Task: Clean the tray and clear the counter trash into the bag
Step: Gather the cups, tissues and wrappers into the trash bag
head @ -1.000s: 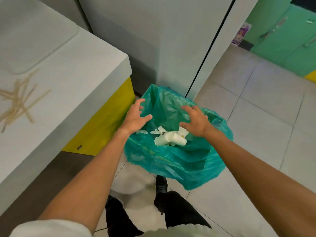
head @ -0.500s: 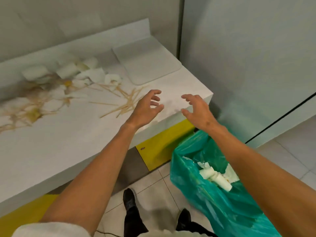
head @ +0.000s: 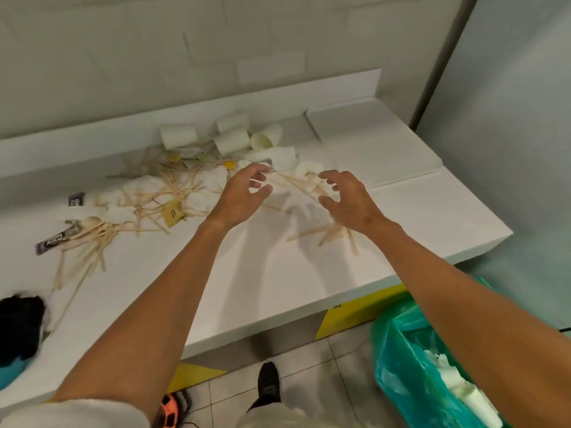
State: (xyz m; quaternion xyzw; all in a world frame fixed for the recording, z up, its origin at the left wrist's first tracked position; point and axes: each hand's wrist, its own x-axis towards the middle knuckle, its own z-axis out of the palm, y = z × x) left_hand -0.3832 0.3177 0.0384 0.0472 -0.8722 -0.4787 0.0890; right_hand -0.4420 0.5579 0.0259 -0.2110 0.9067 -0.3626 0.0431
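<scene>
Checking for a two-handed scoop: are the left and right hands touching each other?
Apart. The head view shows white counter and wooden sticks in the gap between the left hand and the right hand.

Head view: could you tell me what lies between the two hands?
Between left hand and right hand: wooden sticks and crumpled tissue on the counter, head view.
</scene>
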